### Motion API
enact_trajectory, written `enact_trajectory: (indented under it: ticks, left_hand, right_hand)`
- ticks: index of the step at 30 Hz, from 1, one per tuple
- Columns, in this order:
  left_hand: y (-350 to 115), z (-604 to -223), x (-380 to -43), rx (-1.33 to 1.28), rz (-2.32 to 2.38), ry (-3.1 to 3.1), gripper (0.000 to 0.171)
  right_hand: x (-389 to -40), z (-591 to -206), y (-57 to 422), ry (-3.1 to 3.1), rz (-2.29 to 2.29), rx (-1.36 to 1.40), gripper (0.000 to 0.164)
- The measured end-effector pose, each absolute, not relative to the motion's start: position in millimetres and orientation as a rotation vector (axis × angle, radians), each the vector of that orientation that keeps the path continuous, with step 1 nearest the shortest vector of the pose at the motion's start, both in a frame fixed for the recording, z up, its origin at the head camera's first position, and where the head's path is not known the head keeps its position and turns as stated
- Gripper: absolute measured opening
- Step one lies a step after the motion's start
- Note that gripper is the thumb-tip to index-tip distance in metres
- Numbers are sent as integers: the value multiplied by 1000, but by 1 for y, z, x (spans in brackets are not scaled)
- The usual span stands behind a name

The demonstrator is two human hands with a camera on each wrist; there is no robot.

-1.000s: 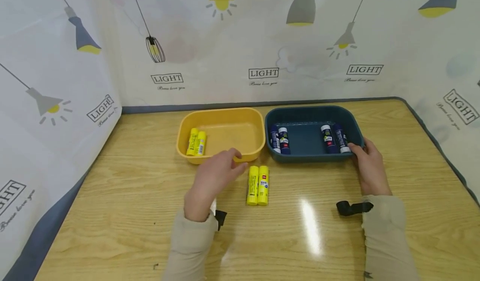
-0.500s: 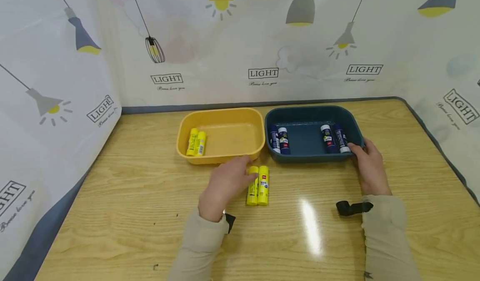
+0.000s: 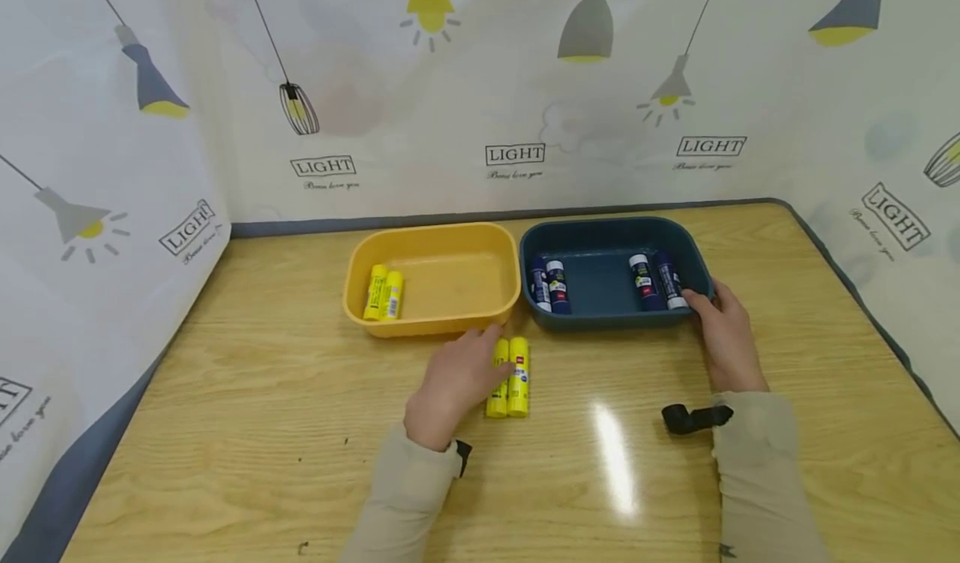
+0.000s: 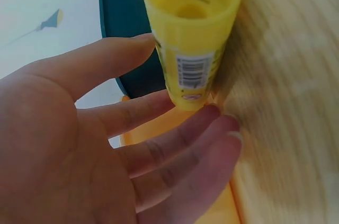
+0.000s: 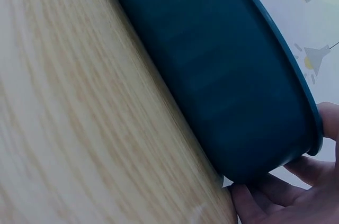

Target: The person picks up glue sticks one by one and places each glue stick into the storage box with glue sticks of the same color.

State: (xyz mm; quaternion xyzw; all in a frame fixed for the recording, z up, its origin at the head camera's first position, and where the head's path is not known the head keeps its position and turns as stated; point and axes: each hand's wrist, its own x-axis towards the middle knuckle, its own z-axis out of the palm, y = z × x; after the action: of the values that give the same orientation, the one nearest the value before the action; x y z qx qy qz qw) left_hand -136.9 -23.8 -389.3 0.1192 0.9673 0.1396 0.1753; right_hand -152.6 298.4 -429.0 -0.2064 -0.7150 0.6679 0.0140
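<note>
Two yellow glue sticks (image 3: 518, 392) lie side by side on the table in front of the bins. My left hand (image 3: 459, 379) reaches over them, thumb across their upper part and fingers near their far end. In the left wrist view, a glue stick (image 4: 193, 49) points its hollow end at the camera, with the thumb (image 4: 114, 60) at its side and the fingers loosely extended. My right hand (image 3: 727, 329) grips the right front corner of the dark blue plastic bin (image 3: 600, 321), thumb at the rim and fingers (image 5: 275, 189) against the outer wall.
A yellow plastic bin (image 3: 442, 327) stands left of the blue one, with two yellow glue sticks (image 3: 384, 294) at its left end. Inside the blue bin lie two pairs of navy glue sticks (image 3: 557, 288). A printed cloth (image 3: 420, 154) rises behind the table.
My left hand has moved right and down from the yellow bin's front edge to over the two glue sticks. My right hand stays at the blue bin's corner. The head view has shifted slightly.
</note>
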Motion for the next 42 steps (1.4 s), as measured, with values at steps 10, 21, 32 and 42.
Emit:
enact_trajectory:
  ticks: [10,21,32,42]
  left_hand:
    - [-23,-392,-139,364,360,2764,52]
    - [-28,-389,-139,373,377,2735,49]
    - [-31,-389,-135,447,328,2710,45]
    - [-40,-383,-135,518,342,2669,43]
  right_hand:
    - [-154,-428,300,-2195,2111,-654,66]
    - [-155,-425,296,-2165,2143,-639,68]
    - [-159,-435,300,-2234,2056,-777,73]
    - [-165,-443,311,-2238,2079,-718,72]
